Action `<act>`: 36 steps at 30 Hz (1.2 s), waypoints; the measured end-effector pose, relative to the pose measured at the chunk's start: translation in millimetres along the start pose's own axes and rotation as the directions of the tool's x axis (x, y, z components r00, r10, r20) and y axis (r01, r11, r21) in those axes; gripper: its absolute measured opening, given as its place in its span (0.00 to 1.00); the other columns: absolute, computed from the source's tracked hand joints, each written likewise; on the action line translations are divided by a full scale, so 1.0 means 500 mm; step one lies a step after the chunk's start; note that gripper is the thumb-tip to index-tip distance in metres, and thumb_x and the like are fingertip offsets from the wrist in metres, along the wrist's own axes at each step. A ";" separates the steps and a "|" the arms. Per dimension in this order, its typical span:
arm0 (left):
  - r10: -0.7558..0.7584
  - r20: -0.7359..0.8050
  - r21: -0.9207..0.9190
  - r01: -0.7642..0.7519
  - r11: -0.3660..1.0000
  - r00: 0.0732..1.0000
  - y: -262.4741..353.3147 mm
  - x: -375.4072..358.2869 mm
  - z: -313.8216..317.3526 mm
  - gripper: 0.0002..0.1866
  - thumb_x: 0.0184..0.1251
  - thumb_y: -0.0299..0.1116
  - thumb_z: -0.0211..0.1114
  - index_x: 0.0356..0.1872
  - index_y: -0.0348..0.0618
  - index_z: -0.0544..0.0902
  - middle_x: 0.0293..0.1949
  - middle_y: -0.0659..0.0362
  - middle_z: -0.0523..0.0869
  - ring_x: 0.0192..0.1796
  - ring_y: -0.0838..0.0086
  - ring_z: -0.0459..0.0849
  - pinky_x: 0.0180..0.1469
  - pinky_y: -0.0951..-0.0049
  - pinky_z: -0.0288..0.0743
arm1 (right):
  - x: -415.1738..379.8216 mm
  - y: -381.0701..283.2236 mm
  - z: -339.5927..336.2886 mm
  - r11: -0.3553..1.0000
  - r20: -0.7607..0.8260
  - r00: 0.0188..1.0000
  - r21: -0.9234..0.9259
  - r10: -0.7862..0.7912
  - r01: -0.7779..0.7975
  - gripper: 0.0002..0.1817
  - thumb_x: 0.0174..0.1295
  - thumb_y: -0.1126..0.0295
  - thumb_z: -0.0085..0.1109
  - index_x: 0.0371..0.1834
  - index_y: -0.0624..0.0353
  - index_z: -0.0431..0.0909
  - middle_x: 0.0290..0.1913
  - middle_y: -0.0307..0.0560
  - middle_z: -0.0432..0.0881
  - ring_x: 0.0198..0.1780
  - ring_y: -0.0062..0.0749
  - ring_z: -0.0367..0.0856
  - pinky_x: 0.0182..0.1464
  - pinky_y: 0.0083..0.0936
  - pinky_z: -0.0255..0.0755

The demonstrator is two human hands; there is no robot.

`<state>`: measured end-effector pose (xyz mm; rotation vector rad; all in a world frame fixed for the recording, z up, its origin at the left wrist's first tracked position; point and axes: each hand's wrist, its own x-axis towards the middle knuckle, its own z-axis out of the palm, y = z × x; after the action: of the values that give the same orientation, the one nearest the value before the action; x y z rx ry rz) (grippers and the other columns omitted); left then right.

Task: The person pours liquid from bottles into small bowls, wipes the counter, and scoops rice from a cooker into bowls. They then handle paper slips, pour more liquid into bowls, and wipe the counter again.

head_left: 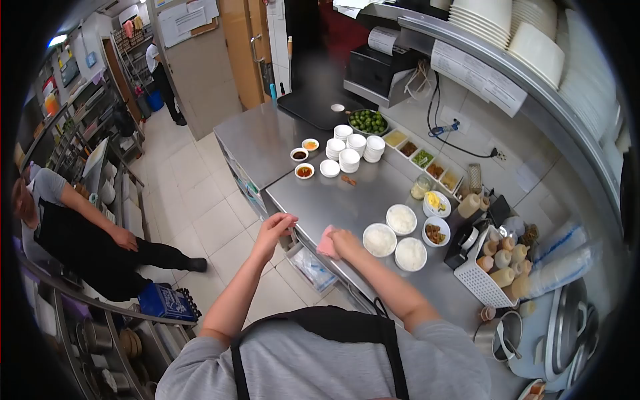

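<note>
My right hand (345, 244) is closed on a pink cloth (327, 242) at the front edge of the steel counter (320, 208). Off the counter's edge, to the left, my left hand (272, 233) is raised with its fingers bent; whether anything lies between them is too small to tell. Three bowls of white rice (401, 219) stand right of the cloth. Beyond them are a bowl with yellow food (437, 204) and a bowl of brown food (435, 233). Small white bowls (349, 160) are stacked farther back, beside three little sauce dishes (304, 171).
Green limes (368, 121) fill a bowl near a black tray (310, 110). Squeeze bottles stand in a white basket (481, 283) at the right. An open drawer (310, 267) lies below the counter's edge. A co-worker (87, 233) is at the left; another person (160, 77) stands farther back.
</note>
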<state>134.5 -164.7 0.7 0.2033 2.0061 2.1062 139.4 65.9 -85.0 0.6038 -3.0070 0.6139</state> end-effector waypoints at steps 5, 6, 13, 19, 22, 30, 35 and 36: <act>-0.113 -0.043 -0.035 0.111 0.993 0.993 -0.044 0.092 -0.102 0.12 0.66 0.39 0.55 0.40 0.42 0.78 0.43 0.59 0.82 0.47 0.76 0.79 0.47 0.72 0.72 | 0.121 0.062 -0.024 0.982 0.135 0.980 -0.141 0.145 -0.126 0.13 0.49 0.73 0.54 0.39 0.56 0.82 0.37 0.58 0.81 0.42 0.48 0.81 0.45 0.39 0.74; -0.127 -0.037 -0.036 0.126 0.991 0.991 -0.050 0.115 -0.119 0.11 0.66 0.39 0.55 0.39 0.43 0.78 0.43 0.59 0.82 0.47 0.75 0.79 0.47 0.72 0.72 | 0.129 0.077 -0.022 0.977 0.153 0.976 -0.168 0.156 -0.130 0.13 0.49 0.72 0.55 0.39 0.55 0.82 0.37 0.57 0.81 0.42 0.47 0.81 0.45 0.39 0.74; -0.109 0.062 0.017 0.108 0.994 0.992 -0.015 0.380 -0.190 0.13 0.66 0.41 0.55 0.41 0.43 0.79 0.43 0.60 0.82 0.47 0.75 0.78 0.48 0.72 0.71 | 0.245 0.097 -0.322 0.953 -0.162 0.939 0.092 0.302 -0.290 0.14 0.48 0.65 0.63 0.39 0.56 0.80 0.35 0.51 0.82 0.41 0.45 0.80 0.43 0.35 0.72; 0.037 0.312 -0.008 -0.036 0.999 0.949 0.121 0.582 -0.090 0.14 0.67 0.40 0.54 0.42 0.42 0.78 0.44 0.60 0.82 0.48 0.75 0.78 0.49 0.74 0.70 | 0.437 0.210 -0.671 0.884 -0.880 0.220 0.452 0.421 0.117 0.19 0.50 0.66 0.64 0.44 0.63 0.79 0.44 0.51 0.81 0.46 0.38 0.78 0.49 0.29 0.69; 0.139 0.474 -0.055 -0.128 0.990 0.870 0.177 0.647 -0.005 0.15 0.69 0.40 0.51 0.43 0.40 0.78 0.43 0.59 0.81 0.48 0.76 0.77 0.49 0.74 0.70 | 0.525 0.240 -0.730 0.831 -0.851 0.192 0.521 0.489 0.196 0.24 0.51 0.64 0.67 0.49 0.68 0.76 0.47 0.51 0.80 0.49 0.30 0.77 0.53 0.22 0.66; 0.351 0.630 -0.429 -0.066 0.901 0.693 0.331 0.710 0.143 0.37 0.67 0.61 0.38 0.55 0.33 0.69 0.52 0.49 0.77 0.53 0.65 0.76 0.55 0.67 0.69 | 0.470 0.098 -0.689 0.791 -0.824 0.363 0.542 0.434 0.283 0.05 0.58 0.73 0.59 0.34 0.63 0.76 0.33 0.34 0.78 0.36 0.15 0.72 0.40 0.15 0.64; 0.344 0.727 -0.580 0.265 0.770 0.594 0.387 0.700 0.201 0.47 0.59 0.71 0.38 0.60 0.31 0.64 0.56 0.49 0.74 0.58 0.63 0.73 0.61 0.63 0.65 | 0.322 0.005 -0.563 0.739 -0.714 0.534 0.636 0.453 0.223 0.09 0.59 0.76 0.58 0.42 0.64 0.76 0.38 0.35 0.79 0.35 0.14 0.74 0.39 0.12 0.66; 0.346 0.755 -0.562 0.276 0.780 0.557 0.389 0.695 0.215 0.45 0.60 0.70 0.40 0.59 0.33 0.66 0.55 0.50 0.76 0.58 0.64 0.74 0.61 0.63 0.65 | 0.297 -0.004 -0.546 0.723 -0.708 0.533 0.650 0.464 0.233 0.12 0.57 0.79 0.58 0.45 0.65 0.74 0.37 0.37 0.78 0.35 0.14 0.75 0.37 0.12 0.67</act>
<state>-186.8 20.3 181.6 0.9304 0.6691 1.9621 -14.5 113.1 180.9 -0.0190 -1.7976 1.5313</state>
